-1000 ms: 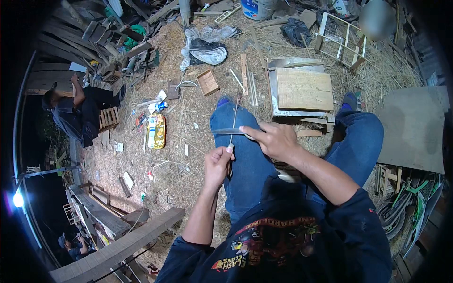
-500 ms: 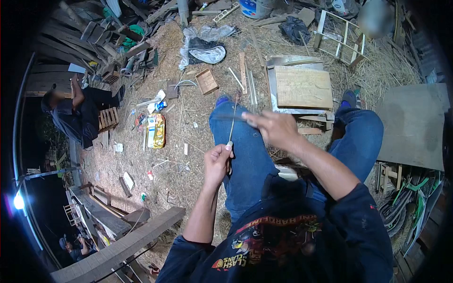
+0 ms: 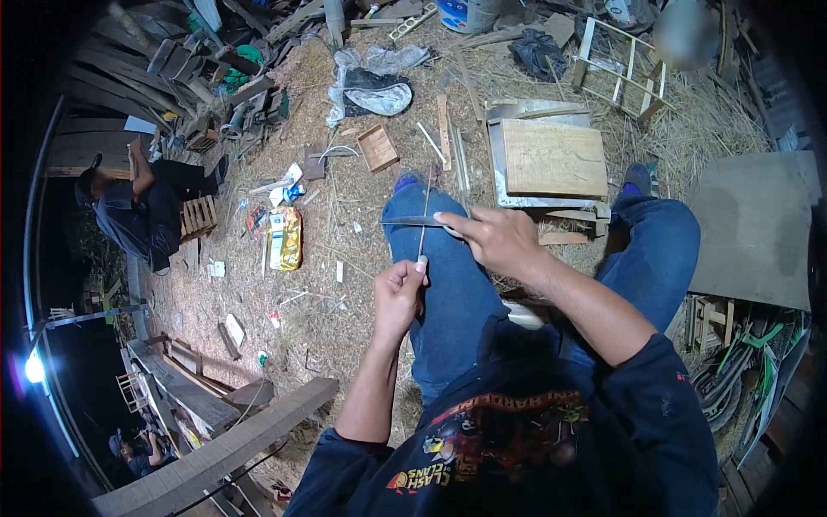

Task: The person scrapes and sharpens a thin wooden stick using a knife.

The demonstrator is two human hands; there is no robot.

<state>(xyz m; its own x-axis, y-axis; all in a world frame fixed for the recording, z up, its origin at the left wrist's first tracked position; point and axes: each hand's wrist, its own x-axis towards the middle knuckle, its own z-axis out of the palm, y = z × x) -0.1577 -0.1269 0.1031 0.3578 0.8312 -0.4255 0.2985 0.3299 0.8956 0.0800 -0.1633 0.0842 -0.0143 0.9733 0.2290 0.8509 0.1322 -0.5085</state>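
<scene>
My left hand (image 3: 398,291) pinches the lower end of a thin stick (image 3: 422,244), which points away from me over my left knee. A knife (image 3: 408,221) is gripped in my right hand (image 3: 501,239), its dark blade pointing left. The blade lies crosswise over the stick, a little beyond my left fingertips; whether the edge bites into it is too small to tell. My right fingers hide most of the knife's handle. Beneath both hands is my jeans-covered left leg (image 3: 448,302).
Flat wooden boards (image 3: 556,159) lie stacked in front of me, beside a small wooden box (image 3: 377,148). A yellow packet (image 3: 285,239) rests on the chip-strewn ground. At left sits another person (image 3: 138,207); a long beam (image 3: 220,448) crosses the lower left.
My right hand and the knife, blurred before, are now sharp, with the blade slightly lower across the stick. The left hand and stick have hardly moved.
</scene>
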